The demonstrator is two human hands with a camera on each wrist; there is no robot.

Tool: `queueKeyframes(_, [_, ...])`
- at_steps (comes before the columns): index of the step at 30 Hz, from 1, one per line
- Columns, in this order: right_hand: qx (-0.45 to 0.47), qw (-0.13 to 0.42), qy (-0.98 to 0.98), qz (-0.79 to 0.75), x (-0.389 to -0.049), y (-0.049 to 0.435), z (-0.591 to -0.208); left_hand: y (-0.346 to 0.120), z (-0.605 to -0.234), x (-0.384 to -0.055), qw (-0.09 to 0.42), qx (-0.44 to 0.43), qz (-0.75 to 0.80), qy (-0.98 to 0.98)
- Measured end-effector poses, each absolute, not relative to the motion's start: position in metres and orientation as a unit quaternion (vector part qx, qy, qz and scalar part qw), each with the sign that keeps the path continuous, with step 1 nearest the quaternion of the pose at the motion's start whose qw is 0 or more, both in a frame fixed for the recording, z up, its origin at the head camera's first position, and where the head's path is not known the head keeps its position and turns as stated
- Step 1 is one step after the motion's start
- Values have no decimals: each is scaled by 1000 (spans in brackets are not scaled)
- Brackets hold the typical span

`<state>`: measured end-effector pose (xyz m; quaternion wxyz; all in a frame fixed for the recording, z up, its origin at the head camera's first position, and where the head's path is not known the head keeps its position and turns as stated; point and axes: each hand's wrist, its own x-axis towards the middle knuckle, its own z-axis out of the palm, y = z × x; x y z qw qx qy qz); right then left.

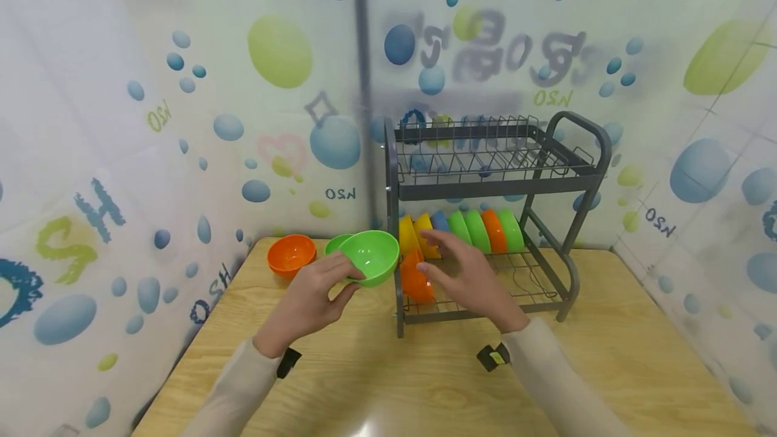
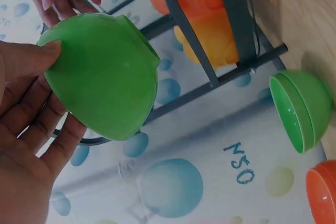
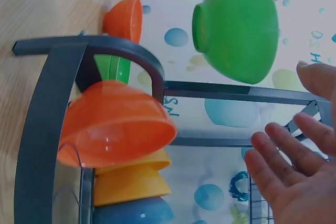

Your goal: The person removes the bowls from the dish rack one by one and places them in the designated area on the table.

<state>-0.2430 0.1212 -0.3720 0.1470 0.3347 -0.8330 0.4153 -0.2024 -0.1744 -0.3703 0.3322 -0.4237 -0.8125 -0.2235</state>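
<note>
My left hand (image 1: 314, 294) pinches a green bowl (image 1: 378, 256) by its rim, thumb on one side and fingers on the other. The bowl is held above the table, left of the dish rack (image 1: 489, 189); its outside faces the left wrist view. My right hand (image 1: 470, 276) holds nothing, its fingers spread apart in the right wrist view, in front of the rack's lower tier. An orange bowl (image 1: 415, 280) stands tilted at the front left of that tier. Behind it, a row holds yellow bowls (image 1: 408, 237), a blue bowl (image 3: 131, 211), green bowls (image 1: 477, 229) and another orange bowl (image 1: 494, 230).
On the wooden table (image 1: 340, 369), left of the rack, orange bowls (image 1: 291, 255) sit beside stacked green bowls (image 2: 304, 109). The rack's upper tier (image 1: 479, 154) shows bare wire slots. A patterned curtain (image 1: 182, 154) hangs behind and at both sides.
</note>
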Motion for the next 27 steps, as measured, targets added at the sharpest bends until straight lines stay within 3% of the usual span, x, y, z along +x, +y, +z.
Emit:
queueKeyframes(13, [259, 34, -794, 550, -262, 102, -357, -188, -384, -239, 338, -372, -210, -839])
queueKeyframes(27, [225, 37, -787, 574, -278, 74, -347, -197, -408, -277, 324, -310, -200, -871])
